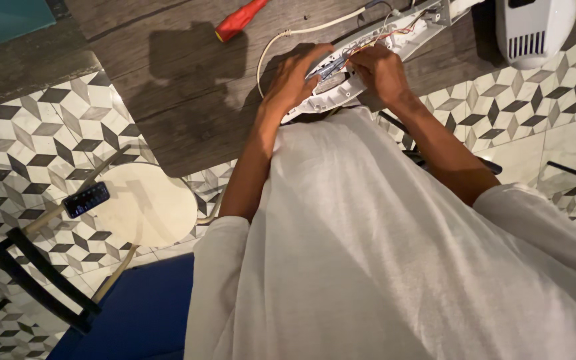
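Head view: both hands [338, 77] grip an opened white casing [368, 50], wires exposed.

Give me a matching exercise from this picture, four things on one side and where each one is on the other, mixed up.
Things:
1. red screwdriver
2. dark phone
3. left hand
4. white appliance

Places:
A. on the round pale stool
B. table's top right corner
C. on the open white casing
D. on the table, left of the white cord

Pairs: 1-D, 2-A, 3-C, 4-B

Dim warm light, soft shadows
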